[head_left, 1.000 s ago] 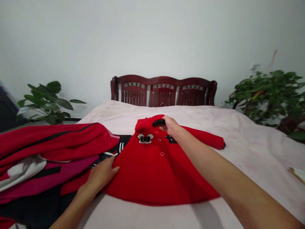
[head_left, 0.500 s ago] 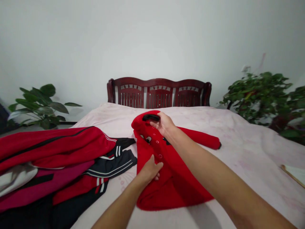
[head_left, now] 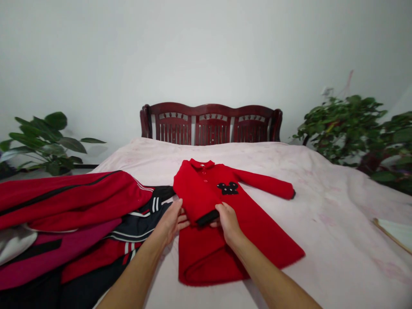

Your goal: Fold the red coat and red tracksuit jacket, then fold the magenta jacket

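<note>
A red long-sleeved dress [head_left: 254, 223] with a collar, front buttons and a black mouse-head patch lies face up on the bed. One sleeve [head_left: 198, 191] is folded down across its front, and the other stretches out to the right. My right hand [head_left: 229, 223] pinches the black cuff [head_left: 207, 218] of the folded sleeve between thumb and fingers. At the left edge of that sleeve is my left hand [head_left: 174, 221], its fingers apart and its fingertips by the cloth. The dress's lower left part is folded inward.
A heap of red, magenta and dark clothes [head_left: 80, 206] lies on the left, reaching close to the dress. Pale pink bedding [head_left: 337, 240] covers the bed. Behind stands a dark wooden headboard [head_left: 212, 124], with plants [head_left: 51, 141] on both sides. A wood-edged object [head_left: 394, 234] lies far right.
My right hand has brought the sleeve cuff down toward me, laying the sleeve over the front and uncovering the collar and patch. My left hand has moved left, off the dress front to the sleeve's edge.
</note>
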The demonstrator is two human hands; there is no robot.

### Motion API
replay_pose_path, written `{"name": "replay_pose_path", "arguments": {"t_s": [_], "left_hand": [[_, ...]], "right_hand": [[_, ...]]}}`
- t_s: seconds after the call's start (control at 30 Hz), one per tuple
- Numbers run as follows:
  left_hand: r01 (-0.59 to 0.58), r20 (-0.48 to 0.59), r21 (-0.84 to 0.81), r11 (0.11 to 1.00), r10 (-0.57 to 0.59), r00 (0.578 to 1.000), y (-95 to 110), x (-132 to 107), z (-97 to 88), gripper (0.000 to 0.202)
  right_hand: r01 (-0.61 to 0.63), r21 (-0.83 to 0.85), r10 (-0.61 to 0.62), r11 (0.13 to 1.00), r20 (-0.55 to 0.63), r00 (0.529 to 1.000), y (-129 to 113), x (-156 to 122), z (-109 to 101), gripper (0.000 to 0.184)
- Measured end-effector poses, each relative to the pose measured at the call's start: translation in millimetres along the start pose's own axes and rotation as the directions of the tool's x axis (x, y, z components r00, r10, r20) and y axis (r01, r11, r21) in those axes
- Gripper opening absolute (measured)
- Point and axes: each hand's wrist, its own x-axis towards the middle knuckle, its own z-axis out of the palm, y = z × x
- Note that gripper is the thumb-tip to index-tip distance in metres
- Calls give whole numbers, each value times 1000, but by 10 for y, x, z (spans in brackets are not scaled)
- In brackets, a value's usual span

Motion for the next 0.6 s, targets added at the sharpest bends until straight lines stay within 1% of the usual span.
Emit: {"name": "replay_pose_path", "arguments": {"t_s": [0.07, 0.1, 0.13, 0.17, 0.23, 0.27, 0.3, 0.33, 0.37, 0.4, 0.43, 0.47, 0.5, 0.53, 0.57, 0.6], "left_hand": [[-47, -8, -18, 999, 47, 999, 11, -5, 41, 39], [-75, -18, -43, 996, 74, 997, 5, -12, 59, 42], [-102, -35, -82, 991, 100, 994, 0, -20, 69, 44], [-118, -64, -135, 984, 110, 992, 2, -28, 65, 43], [-122, -127, -251, 960, 92, 988, 54, -44, 9, 33], [-115, -156, -299, 947, 70, 985, 113, -50, -45, 26], [-109, -184, -338, 935, 48, 982, 196, -55, -112, 19], [-107, -206, -370, 923, 31, 978, 299, -59, -190, 13], [-110, -222, -397, 911, 21, 975, 417, -61, -275, 10], [-119, -235, -424, 898, 18, 972, 542, -63, -364, 11], [-129, -245, -459, 879, 14, 970, 667, -65, -453, 14], [-133, -249, -500, 855, 5, 968, 783, -67, -542, 16], [-128, -248, -546, 828, -13, 969, 885, -68, -627, 18], [-115, -244, -590, 799, -40, 969, 970, -70, -708, 20], [-97, -240, -629, 771, -74, 968, 1036, -70, -785, 21], [-76, -238, -660, 747, -111, 965, 1086, -69, -859, 23]], "right_hand": [[14, -139, -4, 990, 75, 997, -26, -35, 23, 7], [47, -242, -19, 969, 115, 993, -28, -55, 16, 9], [109, -352, -57, 930, 155, 986, -25, -75, -5, 11], [196, -451, -120, 870, 192, 974, -18, -95, -38, 13], [372, -583, -287, 723, 237, 928, -6, -132, -126, 16], [422, -624, -352, 658, 240, 905, -4, -153, -169, 20], [435, -655, -379, 618, 237, 894, -6, -179, -203, 27], [414, -675, -359, 610, 230, 904, -13, -212, -220, 35], [379, -673, -301, 635, 236, 924, -25, -257, -217, 42], [347, -643, -227, 683, 265, 937, -40, -316, -189, 45], [329, -589, -161, 739, 319, 934, -58, -391, -140, 46], [331, -523, -120, 785, 396, 910, -77, -480, -71, 47], [358, -455, -106, 815, 491, 865, -95, -581, 9, 47], [408, -403, -108, 819, 590, 800, -111, -686, 93, 48], [475, -366, -97, 800, 703, 705, -124, -789, 170, 46], [546, -335, -76, 767, 799, 597, -134, -880, 233, 43]]}}
